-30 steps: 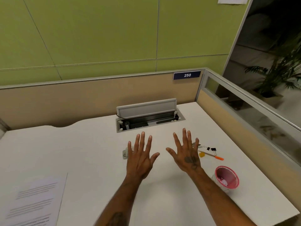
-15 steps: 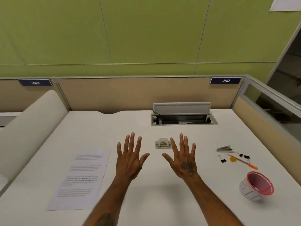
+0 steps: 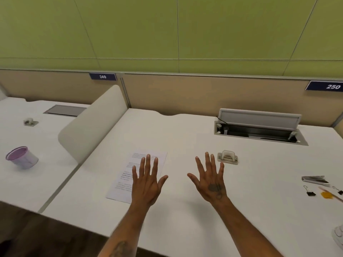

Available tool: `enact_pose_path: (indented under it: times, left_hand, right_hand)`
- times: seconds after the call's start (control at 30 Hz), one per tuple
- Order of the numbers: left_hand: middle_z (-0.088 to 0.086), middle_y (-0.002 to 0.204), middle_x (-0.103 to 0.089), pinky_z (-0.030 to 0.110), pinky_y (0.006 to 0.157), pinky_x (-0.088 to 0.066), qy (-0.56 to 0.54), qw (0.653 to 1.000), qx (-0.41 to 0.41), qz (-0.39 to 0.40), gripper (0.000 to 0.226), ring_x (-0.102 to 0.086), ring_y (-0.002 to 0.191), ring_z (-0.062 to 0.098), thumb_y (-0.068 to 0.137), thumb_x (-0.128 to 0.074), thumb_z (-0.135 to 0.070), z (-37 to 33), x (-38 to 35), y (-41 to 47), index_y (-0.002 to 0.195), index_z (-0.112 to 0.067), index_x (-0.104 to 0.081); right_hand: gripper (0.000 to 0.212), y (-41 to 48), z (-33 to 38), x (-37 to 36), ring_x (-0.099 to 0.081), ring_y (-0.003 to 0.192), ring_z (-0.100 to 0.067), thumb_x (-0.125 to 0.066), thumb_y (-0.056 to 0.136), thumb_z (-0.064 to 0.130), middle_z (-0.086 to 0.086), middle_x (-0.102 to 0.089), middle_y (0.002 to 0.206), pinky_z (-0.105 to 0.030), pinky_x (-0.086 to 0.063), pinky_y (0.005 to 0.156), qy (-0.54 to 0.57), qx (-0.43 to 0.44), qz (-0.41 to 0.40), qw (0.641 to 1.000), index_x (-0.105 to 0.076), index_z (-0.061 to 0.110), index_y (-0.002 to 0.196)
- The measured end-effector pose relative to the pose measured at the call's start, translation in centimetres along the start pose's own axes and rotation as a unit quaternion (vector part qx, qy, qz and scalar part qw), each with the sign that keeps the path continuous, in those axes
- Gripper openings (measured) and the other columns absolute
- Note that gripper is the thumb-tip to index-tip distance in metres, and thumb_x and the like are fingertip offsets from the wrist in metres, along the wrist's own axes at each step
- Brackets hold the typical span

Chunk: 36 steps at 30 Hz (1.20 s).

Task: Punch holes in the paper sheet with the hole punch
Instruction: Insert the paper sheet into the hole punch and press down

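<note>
A printed paper sheet lies flat on the white desk, left of centre. My left hand hovers over the sheet's right part, palm down, fingers spread, holding nothing. A small grey hole punch stands on the desk just beyond the fingertips of my right hand. That hand is also spread flat and empty, apart from the punch.
An open cable hatch sits at the back right. A stapler, binder clips and an orange pencil lie at the right edge. A rounded white divider separates the neighbouring desk, which carries a purple-rimmed cup and another punch.
The view has swung left: the sheet, the divider and the neighbouring desk have come into view, and the pink-rimmed cup has gone out at the right. Both hands stay spread and empty.
</note>
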State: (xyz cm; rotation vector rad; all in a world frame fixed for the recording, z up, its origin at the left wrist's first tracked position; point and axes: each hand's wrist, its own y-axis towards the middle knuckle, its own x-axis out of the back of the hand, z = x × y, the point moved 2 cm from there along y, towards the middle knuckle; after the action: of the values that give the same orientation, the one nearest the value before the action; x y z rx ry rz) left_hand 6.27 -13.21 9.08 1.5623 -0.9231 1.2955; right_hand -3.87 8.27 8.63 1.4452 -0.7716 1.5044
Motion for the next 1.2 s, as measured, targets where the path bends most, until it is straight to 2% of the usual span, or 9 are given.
enact_pose_path:
  times: [0.1,0.27,0.47,0.6,0.67,0.73,0.87,1.0,1.2]
  left_hand:
    - [0.011,0.161,-0.021,0.055,0.117,-0.013,-0.004,1.000,0.006,0.009,0.076,-0.021,0.149,0.029,0.093,-0.023,-0.064,3.0,-0.8,0.5,0.153,-0.017,-0.026]
    - [0.011,0.161,-0.020,0.052,0.117,-0.007,-0.002,1.000,-0.013,0.015,0.077,-0.018,0.149,0.028,0.093,-0.024,-0.064,9.2,-2.4,2.5,0.153,-0.016,-0.024]
    - [0.012,0.161,-0.019,0.057,0.116,-0.017,-0.003,0.998,-0.049,0.033,0.079,-0.020,0.148,0.032,0.092,-0.023,-0.064,15.0,-3.9,5.7,0.153,-0.015,-0.024]
    - [0.011,0.162,-0.016,0.054,0.118,-0.013,-0.013,0.998,-0.050,0.046,0.082,-0.017,0.150,0.030,0.091,-0.017,-0.067,17.7,-5.6,6.9,0.154,-0.015,-0.020]
    - [0.012,0.162,-0.021,0.051,0.118,-0.015,-0.032,0.997,-0.024,0.059,0.087,-0.021,0.149,0.031,0.089,-0.016,-0.069,18.3,-6.4,7.1,0.154,-0.012,-0.023]
    - [0.016,0.158,-0.029,0.048,0.116,-0.024,-0.068,0.994,0.025,0.077,0.090,-0.028,0.145,0.034,0.087,-0.018,-0.070,18.7,-7.0,7.1,0.151,-0.007,-0.029]
    - [0.019,0.142,-0.045,0.048,0.101,-0.040,-0.132,0.974,0.153,0.101,0.078,-0.039,0.131,0.035,0.091,-0.047,-0.060,19.3,-7.8,7.5,0.143,-0.002,-0.040]
    - [0.017,0.123,-0.053,0.045,0.088,-0.044,-0.133,0.951,0.237,0.146,0.066,-0.047,0.115,0.034,0.088,-0.055,-0.058,19.6,-8.3,8.2,0.125,-0.003,-0.053]
    - [0.017,0.115,-0.055,0.042,0.086,-0.047,-0.132,0.943,0.264,0.153,0.066,-0.051,0.110,0.034,0.081,-0.066,-0.056,19.6,-8.7,9.1,0.113,0.001,-0.055]
  right_hand:
    - [0.078,1.1,2.8,-1.3,-0.011,0.149,-0.033,-0.012,0.090,0.068,-0.015,-0.014,0.161,-0.061,-0.013,0.116,0.005,0.007,0.013,1.000,-0.025,0.023,0.152]
    - [0.077,3.1,8.5,-4.3,-0.014,0.148,-0.034,-0.012,0.091,0.067,-0.015,-0.017,0.160,-0.062,-0.014,0.115,0.008,-0.006,0.046,0.999,-0.027,0.022,0.152]
    - [0.078,4.7,14.4,-6.5,-0.029,0.143,-0.037,-0.009,0.093,0.066,-0.018,-0.032,0.155,-0.063,-0.022,0.111,0.019,-0.041,0.069,0.997,-0.039,0.018,0.147]
    - [0.072,5.6,17.4,-8.2,-0.027,0.145,-0.036,-0.021,0.094,0.063,-0.016,-0.030,0.156,-0.059,-0.018,0.113,0.041,-0.068,0.071,0.994,-0.036,0.019,0.149]
    - [0.072,5.8,18.1,-9.5,-0.015,0.149,-0.031,-0.030,0.094,0.062,-0.011,-0.016,0.162,-0.053,-0.014,0.118,0.067,-0.088,0.087,0.990,-0.020,0.021,0.153]
    - [0.073,5.9,18.5,-10.6,-0.016,0.148,-0.029,-0.032,0.095,0.060,-0.009,-0.014,0.162,-0.046,-0.021,0.118,0.096,-0.120,0.108,0.982,-0.012,0.022,0.154]
    - [0.063,6.4,19.1,-11.1,-0.043,0.125,-0.027,-0.048,0.094,0.048,-0.011,-0.042,0.142,-0.038,-0.047,0.095,0.129,-0.208,0.094,0.965,-0.035,0.011,0.143]
    - [0.051,6.9,19.3,-11.5,-0.050,0.116,-0.025,-0.057,0.090,0.044,-0.009,-0.051,0.125,-0.035,-0.049,0.087,0.189,-0.323,0.114,0.920,-0.049,0.008,0.125]
    - [0.050,7.5,19.9,-11.8,-0.057,0.110,-0.029,-0.068,0.086,0.040,-0.012,-0.056,0.119,-0.035,-0.050,0.086,0.217,-0.385,0.129,0.888,-0.054,0.004,0.117]
